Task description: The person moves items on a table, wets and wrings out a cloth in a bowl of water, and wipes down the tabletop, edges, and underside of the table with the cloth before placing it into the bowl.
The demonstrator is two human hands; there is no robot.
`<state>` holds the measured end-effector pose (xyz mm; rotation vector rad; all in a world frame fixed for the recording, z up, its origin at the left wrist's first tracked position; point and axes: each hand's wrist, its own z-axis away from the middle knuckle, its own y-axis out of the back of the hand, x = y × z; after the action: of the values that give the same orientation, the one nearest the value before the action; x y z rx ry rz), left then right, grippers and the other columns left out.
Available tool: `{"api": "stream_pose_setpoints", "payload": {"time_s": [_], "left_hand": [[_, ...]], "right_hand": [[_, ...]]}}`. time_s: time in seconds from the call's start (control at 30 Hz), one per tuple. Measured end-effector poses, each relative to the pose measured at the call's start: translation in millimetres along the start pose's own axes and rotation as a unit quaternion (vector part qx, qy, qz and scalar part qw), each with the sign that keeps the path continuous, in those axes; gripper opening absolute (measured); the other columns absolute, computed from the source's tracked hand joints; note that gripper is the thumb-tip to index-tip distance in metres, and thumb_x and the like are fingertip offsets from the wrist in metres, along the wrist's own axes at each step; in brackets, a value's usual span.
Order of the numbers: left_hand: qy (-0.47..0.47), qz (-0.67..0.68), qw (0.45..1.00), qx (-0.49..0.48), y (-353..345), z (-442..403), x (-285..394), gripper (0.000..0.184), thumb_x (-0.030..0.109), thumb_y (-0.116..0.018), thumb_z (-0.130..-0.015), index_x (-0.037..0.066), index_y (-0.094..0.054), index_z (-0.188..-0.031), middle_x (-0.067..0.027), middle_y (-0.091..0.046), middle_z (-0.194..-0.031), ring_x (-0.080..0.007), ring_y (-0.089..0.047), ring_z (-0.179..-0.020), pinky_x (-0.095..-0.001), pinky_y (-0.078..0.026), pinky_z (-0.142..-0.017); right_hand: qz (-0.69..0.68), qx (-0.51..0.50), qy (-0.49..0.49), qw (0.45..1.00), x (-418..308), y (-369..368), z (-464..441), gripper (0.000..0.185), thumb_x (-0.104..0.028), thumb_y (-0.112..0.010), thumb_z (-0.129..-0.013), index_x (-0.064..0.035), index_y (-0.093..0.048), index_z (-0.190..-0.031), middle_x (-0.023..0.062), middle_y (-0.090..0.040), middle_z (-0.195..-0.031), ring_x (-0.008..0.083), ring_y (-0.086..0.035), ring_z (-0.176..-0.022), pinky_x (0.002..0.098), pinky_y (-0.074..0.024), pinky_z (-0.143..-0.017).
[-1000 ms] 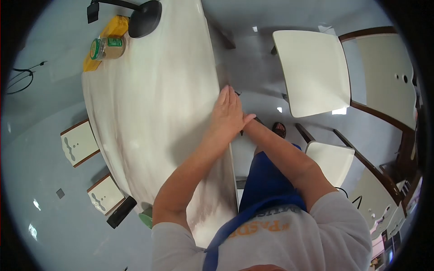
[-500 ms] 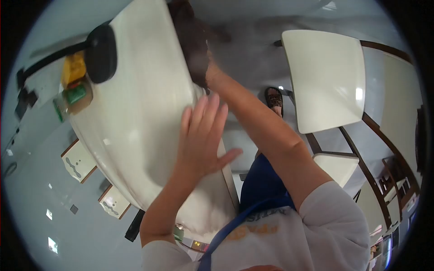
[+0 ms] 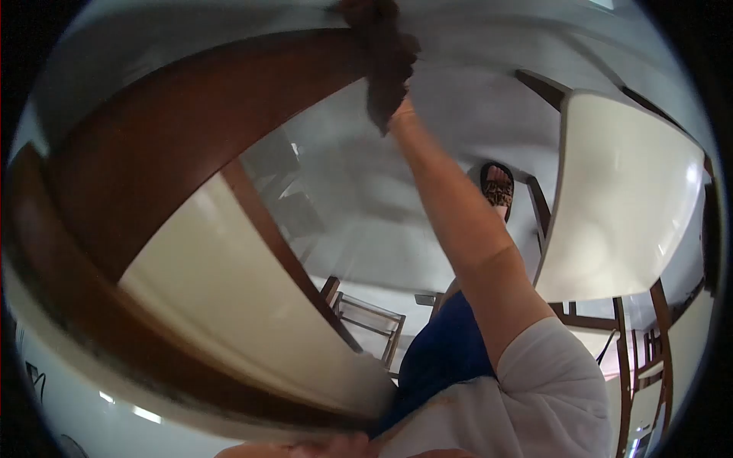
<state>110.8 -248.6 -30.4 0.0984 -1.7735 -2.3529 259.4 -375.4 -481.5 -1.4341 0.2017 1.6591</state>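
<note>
My right arm reaches up the middle of the view, and my right hand (image 3: 404, 111) grips a dark brown cloth (image 3: 391, 80). Most of the fingers are hidden behind the cloth. The bunched cloth touches or overlaps the far end of a brown wooden table rail (image 3: 229, 91). Low in the view, part of my left hand (image 3: 340, 444) shows at the pale table edge (image 3: 229, 427). It is cut off by the frame and blurred, so its grip is unclear. The table's pale underside (image 3: 237, 298) lies between brown wooden parts.
To the right stands a chair with a glossy cream seat (image 3: 622, 198), its dark legs reaching toward me. A sandalled foot (image 3: 498, 187) rests on the grey floor beside it. A small wooden frame (image 3: 370, 324) stands farther off, beneath the table.
My view has dropped from above the white tabletop to its brown rail and underside. My left hand has gone from spread over the tabletop to the bottom edge. The cloth stays in my right hand.
</note>
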Motion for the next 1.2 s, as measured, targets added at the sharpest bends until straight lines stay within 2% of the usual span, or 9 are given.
{"api": "stream_pose_setpoints", "payload": {"time_s": [0.27,0.33,0.47,0.53,0.57,0.63,0.73,0.87,1.2], "left_hand": [[-0.073,-0.028,0.997,-0.022,0.6,21.3,-7.7,0.054,0.057,-0.048,-0.086,0.018,-0.059,-0.122,-0.0126,-0.048,-0.136,-0.034,-0.026,-0.136,-0.0585,-0.009,-0.11],[-0.084,-0.034,0.996,-0.02,3.4,33.1,-3.7,0.052,0.056,-0.05,-0.086,0.02,-0.06,-0.122,-0.0113,-0.048,-0.136,-0.0331,-0.027,-0.136,-0.0584,-0.009,-0.11],[-0.1,-0.068,0.993,0.004,2.5,57.1,15.8,0.048,0.053,-0.053,-0.085,0.023,-0.061,-0.122,-0.0087,-0.049,-0.136,-0.0315,-0.028,-0.136,-0.0582,-0.01,-0.11],[-0.044,-0.028,0.999,0.009,4.6,27.7,10.2,0.045,0.049,-0.055,-0.084,0.021,-0.062,-0.119,-0.0073,-0.052,-0.132,-0.028,-0.035,-0.129,-0.0524,-0.018,-0.106],[-0.01,-0.001,1.0,0.007,10.1,3.8,2.1,0.044,0.047,-0.056,-0.084,0.019,-0.063,-0.117,-0.0066,-0.054,-0.13,-0.0263,-0.039,-0.126,-0.0495,-0.022,-0.105],[0.05,0.046,0.998,0.01,15.4,-20.1,-6.1,0.042,0.043,-0.058,-0.083,0.016,-0.064,-0.115,-0.0052,-0.058,-0.127,-0.0228,-0.046,-0.12,-0.0436,-0.03,-0.101],[0.135,0.136,0.978,0.084,11.0,-21.8,-0.4,0.045,0.035,-0.061,-0.084,0.006,-0.06,-0.119,-0.008,-0.057,-0.128,-0.0232,-0.052,-0.115,-0.0394,-0.038,-0.099],[0.184,0.17,0.953,0.172,15.7,-17.8,8.1,0.054,0.033,-0.064,-0.082,0.003,-0.054,-0.125,-0.0117,-0.051,-0.136,-0.0256,-0.047,-0.126,-0.0407,-0.032,-0.108],[0.245,0.153,0.879,0.379,-19.4,-0.3,25.8,0.066,0.041,-0.064,-0.082,0.002,-0.047,-0.132,-0.0153,-0.036,-0.147,-0.0266,-0.028,-0.14,-0.0443,-0.023,-0.114]], "right_hand": [[-0.125,-0.017,-0.226,0.966,97.8,60.9,-99.2,0.05,-0.047,-0.042,-0.096,-0.0032,-0.055,-0.116,0.0088,-0.059,-0.108,0.0224,-0.059,-0.089,0.0403,-0.0507,-0.073],[-0.253,-0.022,-0.32,0.913,92.2,51.4,-89.3,0.049,-0.048,-0.041,-0.096,-0.0045,-0.055,-0.115,0.0086,-0.06,-0.108,0.024,-0.059,-0.09,0.0421,-0.0508,-0.075],[-0.511,-0.017,-0.285,0.811,38.3,4.3,-43.7,0.034,-0.034,-0.043,-0.096,-0.0069,-0.056,-0.111,0.0111,-0.06,-0.109,0.0285,-0.057,-0.095,0.0461,-0.0506,-0.083],[-0.361,0.03,-0.348,0.865,-70.8,-27.6,-13.5,0.046,-0.041,-0.033,-0.096,-0.0038,-0.054,-0.113,0.0117,-0.059,-0.111,0.0229,-0.056,-0.093,0.037,-0.0513,-0.074],[-0.233,-0.036,-0.237,0.943,-78.4,-35.4,-8.0,0.044,-0.039,-0.035,-0.096,-0.0037,-0.054,-0.113,0.0117,-0.059,-0.111,0.0231,-0.056,-0.093,0.0363,-0.0514,-0.075],[-0.015,-0.142,-0.045,0.989,-79.1,-40.9,10.8,0.042,-0.037,-0.037,-0.095,-0.0035,-0.053,-0.115,0.0118,-0.059,-0.111,0.0237,-0.055,-0.095,0.0361,-0.0508,-0.076],[0.044,-0.2,-0.066,0.977,-144.6,-38.0,46.9,0.042,-0.036,-0.038,-0.096,-0.0033,-0.051,-0.119,0.0126,-0.056,-0.116,0.0248,-0.053,-0.1,0.0375,-0.0485,-0.081],[0.113,-0.255,-0.085,0.957,-214.1,-26.2,76.6,0.043,-0.034,-0.039,-0.096,-0.0029,-0.047,-0.124,0.0135,-0.052,-0.122,0.0262,-0.05,-0.107,0.0393,-0.0455,-0.086],[0.324,-0.276,0.086,0.901,-333.7,0.7,142.7,0.049,-0.031,-0.043,-0.098,-0.0021,-0.039,-0.137,0.016,-0.043,-0.138,0.0299,-0.043,-0.124,0.0439,-0.0379,-0.1]]}}
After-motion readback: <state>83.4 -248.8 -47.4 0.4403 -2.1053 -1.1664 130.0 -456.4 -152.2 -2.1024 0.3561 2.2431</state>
